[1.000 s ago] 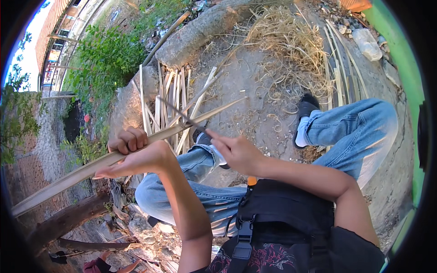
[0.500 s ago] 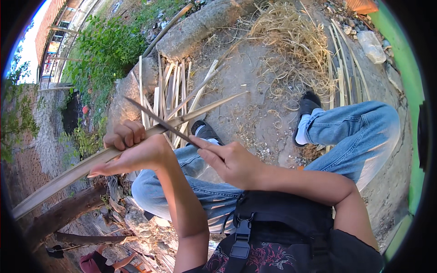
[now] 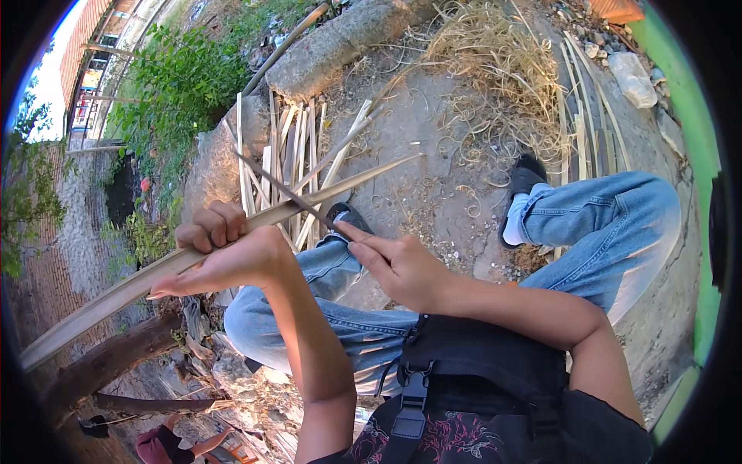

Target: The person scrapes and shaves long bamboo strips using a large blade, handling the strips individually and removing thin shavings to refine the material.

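Note:
My left hand [image 3: 220, 251] is wrapped round a long pale bamboo strip [image 3: 100, 311], fingers on its far side and thumb stretched along the near side. The strip slants from the lower left up to a thin tapered end near the middle. In my right hand [image 3: 402, 271] is a knife with a long, narrow dark blade [image 3: 267, 176], its handle hidden in the closed fingers. The blade crosses the strip beyond my left hand, near a dark spot on it, and points up and to the left.
Split bamboo strips [image 3: 303, 139] lie beyond my left foot against a concrete block [image 3: 340, 50]. A heap of curly shavings [image 3: 502, 62] spreads on the ground ahead. More strips [image 3: 580, 139] lie at right by a green wall [image 3: 688, 100]. Another person [image 3: 162, 445] is at lower left.
My right hand has shifted slightly up and to the right with the knife, and the blade tip has moved the same way. My left hand and the strip stay almost still.

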A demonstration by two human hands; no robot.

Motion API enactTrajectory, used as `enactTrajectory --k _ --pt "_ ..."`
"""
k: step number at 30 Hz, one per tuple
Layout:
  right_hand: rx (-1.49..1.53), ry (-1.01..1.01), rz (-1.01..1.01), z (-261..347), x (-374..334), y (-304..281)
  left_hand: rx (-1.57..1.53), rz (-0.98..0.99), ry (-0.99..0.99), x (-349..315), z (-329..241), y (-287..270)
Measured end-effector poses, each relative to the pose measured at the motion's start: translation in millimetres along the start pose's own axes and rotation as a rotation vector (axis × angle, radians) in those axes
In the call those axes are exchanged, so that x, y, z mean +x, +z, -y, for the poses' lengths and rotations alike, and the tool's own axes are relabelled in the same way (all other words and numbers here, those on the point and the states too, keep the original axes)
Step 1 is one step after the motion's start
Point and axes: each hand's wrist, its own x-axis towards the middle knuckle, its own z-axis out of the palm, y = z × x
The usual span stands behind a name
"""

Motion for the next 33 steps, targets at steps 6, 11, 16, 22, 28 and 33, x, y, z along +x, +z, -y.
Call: enactTrajectory --k 6,11,16,22,28,33 --pt "0.032 -0.033 0.008 -7 4 3 0.039 0.002 0.015 8 5 -9" --pt "0.077 -0.097 0.047 28 -4 0 -0.006 0.018 -0.003 -1 -3 2" --pt "0.002 -0.065 0.028 7 7 -2 0.057 -0.009 0.024 4 2 -2" --pt "0.004 -0.129 0.037 10 -1 -1 -0.033 0.049 -0.004 -3 -4 -7" --pt "0.068 -0.227 0.026 26 -10 2 -0.042 0.065 0.004 -1 -2 -5" --pt "-0.011 0.075 -0.039 -23 10 -3 0.040 0.018 0.025 2 5 -3"
